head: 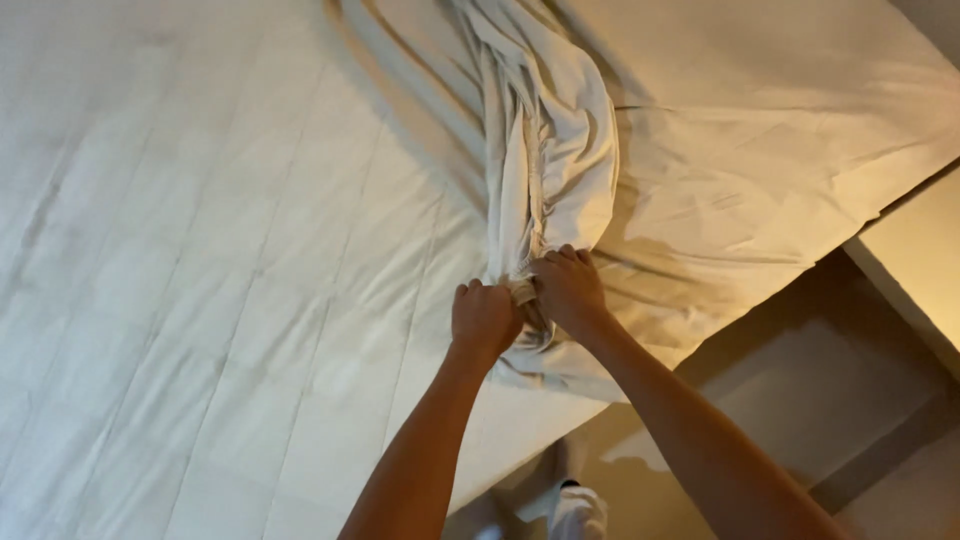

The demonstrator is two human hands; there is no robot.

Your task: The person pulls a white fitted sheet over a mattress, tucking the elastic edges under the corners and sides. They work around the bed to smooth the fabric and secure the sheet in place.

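Pale quilted mattress (200,260) fills most of your view, its stitched lines running in long diagonals from the upper left down toward the bottom edge. Over its right part lies a cream sheet (760,150), smoother toward the upper right and wrinkled where it nears the mattress edge. From the top of the view a thick gathered ridge of that sheet (545,150) runs down the middle, bunched into deep folds and narrowing to a point right at your hands.

Your left hand (483,318) is closed into a fist, knuckles up, clamped on the bottom end of the gathered fabric. Your right hand (568,288) sits just beside it, touching or nearly touching, fingers curled down over the same bunch and gripping it from the other side. Both forearms reach in from the bottom of the frame and converge there (the fingertips themselves are buried in the cloth, so you cannot tell exactly how they hold it). A small crumpled knot of fabric shows between the two fists.

Below your right arm the sheet hangs over the mattress edge, and beyond that you see a tan floor (800,400) in shadow. A lighter strip of wall or furniture (920,260) crosses the right edge. Something white (580,510) shows low between your forearms, too unclear to identify.
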